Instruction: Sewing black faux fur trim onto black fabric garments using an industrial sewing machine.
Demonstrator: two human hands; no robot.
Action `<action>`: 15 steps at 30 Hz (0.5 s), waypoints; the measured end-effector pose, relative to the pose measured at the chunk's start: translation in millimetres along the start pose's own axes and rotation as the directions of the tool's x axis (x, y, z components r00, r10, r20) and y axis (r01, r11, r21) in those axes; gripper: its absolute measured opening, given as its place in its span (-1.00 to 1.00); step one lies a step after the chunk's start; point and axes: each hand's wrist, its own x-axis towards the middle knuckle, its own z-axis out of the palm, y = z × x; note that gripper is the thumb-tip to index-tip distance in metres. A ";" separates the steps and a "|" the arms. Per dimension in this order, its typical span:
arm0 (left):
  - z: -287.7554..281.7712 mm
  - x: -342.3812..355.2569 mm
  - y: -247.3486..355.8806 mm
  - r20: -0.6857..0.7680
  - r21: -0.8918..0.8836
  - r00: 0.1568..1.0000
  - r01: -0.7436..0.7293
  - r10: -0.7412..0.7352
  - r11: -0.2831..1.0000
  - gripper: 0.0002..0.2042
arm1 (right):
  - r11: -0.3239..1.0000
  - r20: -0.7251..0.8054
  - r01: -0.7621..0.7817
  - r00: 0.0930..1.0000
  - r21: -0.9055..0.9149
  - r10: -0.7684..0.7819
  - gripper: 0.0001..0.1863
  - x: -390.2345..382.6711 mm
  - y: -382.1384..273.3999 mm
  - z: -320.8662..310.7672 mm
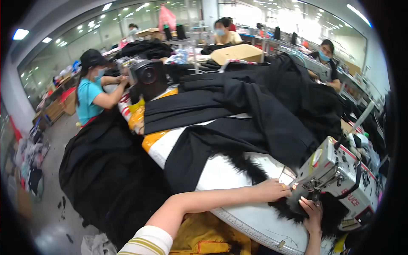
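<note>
My left hand [274, 191] reaches across the white table [223, 178] to the sewing machine [340, 174], its fingers bent together on dark fabric just left of the needle area. My right hand [311, 214] is below the presser foot, with fingertips curled onto a dark grey piece of fabric [297, 202]. Shaggy black fur trim [250, 168] trails over the table under my left wrist and around both hands; the exact grip of the left fingertips is small to see. A measuring tape strip [250, 227] runs along the table's near edge, with yellow cloth [195, 233] below it.
Large black fabric piles [263, 110] cover the table and hang down its left side [106, 170]. A co-worker in teal [91, 97] works at a dark machine [146, 74]; others sit behind [225, 38] and at right [331, 74]. A cardboard box [236, 53] stands at the back.
</note>
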 end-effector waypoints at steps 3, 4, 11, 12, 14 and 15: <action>11.6 8.6 -10.6 -0.103 0.224 0.989 -0.082 0.108 0.971 -0.73 | 0.930 -0.116 0.338 0.928 -0.145 -0.355 -0.36 15.9 -34.9 -7.2; 9.8 12.1 -12.1 -0.114 0.236 0.988 -0.072 0.101 0.969 -0.73 | 0.903 -0.132 0.424 0.893 -0.072 -0.430 -0.38 8.4 -43.5 -4.3; -21.4 27.1 -3.8 -0.028 -0.412 0.943 0.290 -0.330 0.864 -0.74 | -0.152 0.250 -0.216 0.931 0.964 0.265 -0.52 48.1 -79.5 38.7; -27.3 31.5 -3.0 -0.030 -0.405 0.940 0.299 -0.340 0.864 -0.75 | -0.329 0.305 -0.186 0.883 0.926 0.357 -0.54 56.7 -78.0 45.4; -27.1 39.0 -8.8 0.016 -0.444 0.954 0.276 -0.300 0.853 -0.77 | -0.522 0.303 -0.087 0.888 0.848 0.346 -0.51 67.5 -74.9 69.0; -30.4 38.4 -7.7 0.059 -0.463 0.951 0.294 -0.302 0.836 -0.76 | -0.673 0.352 -0.034 0.871 0.739 0.342 -0.50 76.4 -77.8 70.4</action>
